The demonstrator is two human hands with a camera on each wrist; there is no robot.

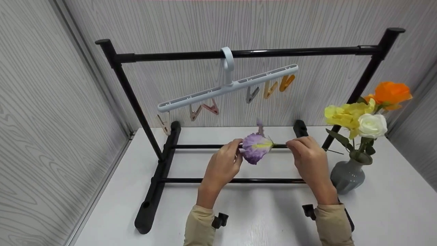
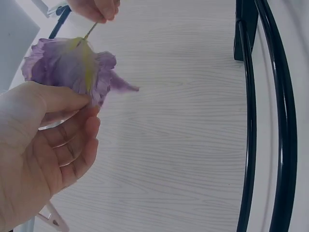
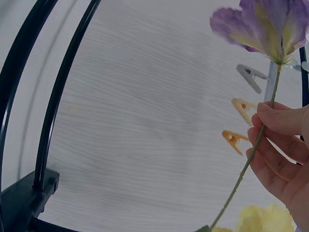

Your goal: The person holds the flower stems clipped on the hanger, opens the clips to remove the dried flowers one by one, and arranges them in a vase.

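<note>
In the head view the thin green stem of the purple fabric flower (image 1: 256, 147) is hidden behind the right hand (image 1: 309, 160). The right wrist view's top edge cuts its petals. A pale peg (image 2: 50, 218), perhaps pink, is cropped at the bottom edge.

Bare hands, beige sleeves

The person is wearing long beige sleeves ending just behind the left hand (image 1: 222, 165) and right hand (image 1: 309, 159), a small black clip-like mount sitting beside each cuff.
</note>
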